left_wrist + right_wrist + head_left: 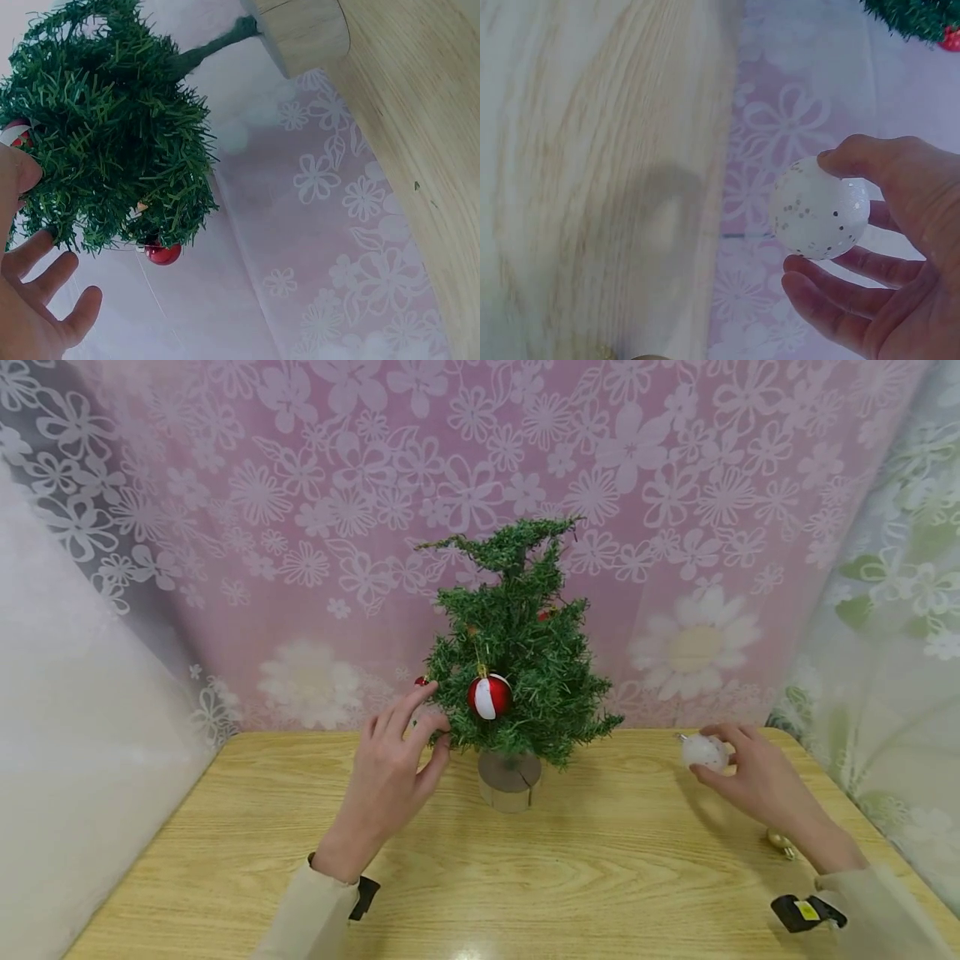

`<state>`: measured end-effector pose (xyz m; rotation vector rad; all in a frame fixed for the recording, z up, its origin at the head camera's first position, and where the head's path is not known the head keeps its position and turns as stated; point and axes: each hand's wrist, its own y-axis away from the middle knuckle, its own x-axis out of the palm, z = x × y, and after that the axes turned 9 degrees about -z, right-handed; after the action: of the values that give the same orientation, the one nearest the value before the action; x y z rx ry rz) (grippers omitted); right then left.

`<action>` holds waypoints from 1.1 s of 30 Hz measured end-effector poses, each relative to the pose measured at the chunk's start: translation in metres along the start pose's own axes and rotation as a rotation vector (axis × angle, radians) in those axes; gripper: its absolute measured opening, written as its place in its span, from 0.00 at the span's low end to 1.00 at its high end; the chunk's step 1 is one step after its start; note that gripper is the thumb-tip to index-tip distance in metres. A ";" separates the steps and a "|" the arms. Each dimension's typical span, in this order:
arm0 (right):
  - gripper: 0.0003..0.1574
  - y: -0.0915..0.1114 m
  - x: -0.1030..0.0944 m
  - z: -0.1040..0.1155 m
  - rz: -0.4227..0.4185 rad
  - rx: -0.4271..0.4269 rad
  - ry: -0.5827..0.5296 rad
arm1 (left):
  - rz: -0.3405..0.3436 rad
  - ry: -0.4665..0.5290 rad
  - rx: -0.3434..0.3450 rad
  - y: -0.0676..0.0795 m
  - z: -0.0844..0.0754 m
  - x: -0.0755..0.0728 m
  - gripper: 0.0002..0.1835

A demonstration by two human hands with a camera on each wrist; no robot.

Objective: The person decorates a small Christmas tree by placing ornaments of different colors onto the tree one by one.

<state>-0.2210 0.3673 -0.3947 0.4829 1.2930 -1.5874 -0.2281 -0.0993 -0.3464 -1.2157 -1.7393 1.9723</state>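
A small green Christmas tree (pixel 517 668) stands on a round wooden base (pixel 510 781). My left hand (pixel 393 756) is at its lower left branches, fingertips right at the needles. In the left wrist view, the thumb (pixel 26 172) lies against the foliage and the other fingers are spread loosely. A red and white bauble (pixel 490 697) hangs at the tree's front. My right hand (pixel 757 772) holds a white speckled bauble (pixel 821 210) between thumb and fingers, above the table's right side; its silver cap (pixel 681 737) points left.
A gold ornament (pixel 780 842) lies on the wooden table (pixel 585 877) below my right wrist. Red baubles also show in the tree, one at the left edge (pixel 422 682) and one at upper right (pixel 547 614). A pink flowered curtain (pixel 360 510) hangs behind.
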 end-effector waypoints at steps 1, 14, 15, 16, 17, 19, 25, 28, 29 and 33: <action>0.32 0.001 -0.001 0.003 -0.020 -0.010 -0.010 | 0.003 0.002 -0.002 0.000 0.001 0.000 0.06; 0.34 0.009 -0.013 0.039 -0.175 -0.110 -0.041 | -0.011 0.032 -0.016 -0.003 0.013 0.003 0.04; 0.34 0.010 -0.014 0.042 -0.173 -0.099 -0.055 | -0.006 0.036 -0.021 -0.003 0.014 0.004 0.04; 0.33 0.010 -0.016 0.045 -0.172 -0.090 -0.073 | -0.004 0.040 -0.025 -0.003 0.015 0.004 0.04; 0.33 0.011 -0.017 0.048 -0.169 -0.079 -0.093 | 0.000 0.043 -0.028 -0.003 0.016 0.004 0.04; 0.32 0.012 -0.020 0.055 -0.161 -0.058 -0.135 | 0.006 0.050 -0.033 -0.003 0.018 0.004 0.04; 0.32 0.015 -0.029 0.072 -0.152 -0.045 -0.213 | -0.001 0.044 -0.036 -0.005 0.023 0.006 0.04; 0.32 0.017 -0.032 0.080 -0.166 -0.067 -0.231 | -0.005 0.038 -0.037 -0.007 0.025 0.006 0.04; 0.33 0.017 -0.033 0.082 -0.173 -0.074 -0.236 | -0.003 0.036 -0.040 -0.007 0.025 0.006 0.04; 0.36 0.019 -0.035 0.090 -0.206 -0.113 -0.250 | -0.007 0.047 -0.031 -0.007 0.026 0.007 0.05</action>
<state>-0.1652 0.3030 -0.3447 0.0780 1.2618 -1.6725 -0.2533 -0.1110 -0.3442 -1.2534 -1.7559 1.9035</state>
